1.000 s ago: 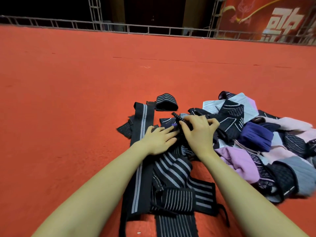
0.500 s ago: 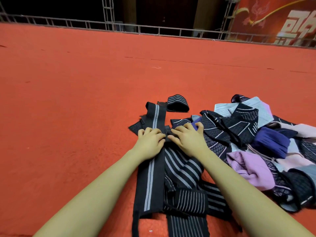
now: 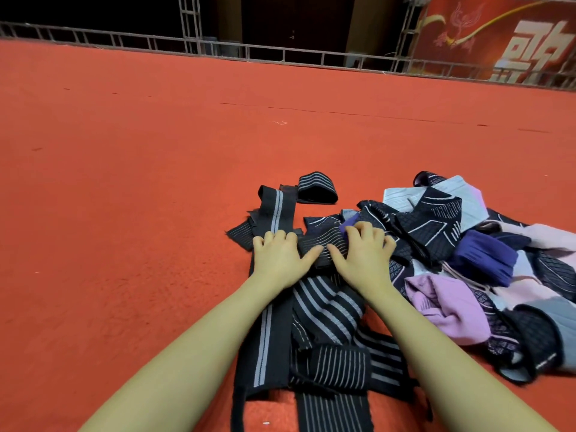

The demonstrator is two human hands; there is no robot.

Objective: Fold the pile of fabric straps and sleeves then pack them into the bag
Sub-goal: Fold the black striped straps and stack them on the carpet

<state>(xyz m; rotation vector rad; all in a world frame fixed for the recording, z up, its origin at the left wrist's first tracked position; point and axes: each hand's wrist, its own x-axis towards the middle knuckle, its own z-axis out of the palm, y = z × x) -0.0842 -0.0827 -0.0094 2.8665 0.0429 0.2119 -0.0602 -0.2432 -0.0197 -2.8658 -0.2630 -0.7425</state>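
Observation:
A pile of fabric straps and sleeves [image 3: 436, 244] lies on the red carpet, in black, purple, pink and pale grey. My left hand [image 3: 279, 258] and my right hand [image 3: 363, 254] both press down on a black strap with thin pale stripes [image 3: 324, 244], fingers curled over its far edge. A long black strap with a grey centre stripe [image 3: 271, 325] runs under my left hand toward me. A small folded black striped band [image 3: 316, 191] sits apart behind the hands. No bag is in view.
Red carpet [image 3: 140, 182] stretches wide to the left and ahead. A metal railing [image 3: 218, 48] borders its far edge, with a red banner [image 3: 498, 35] at the back right. More striped black straps [image 3: 339, 366] lie between my forearms.
Both hands have come down flat on the striped black strap, with the right hand lowered from a raised pinch on a strap end. The camera has shifted left slightly.

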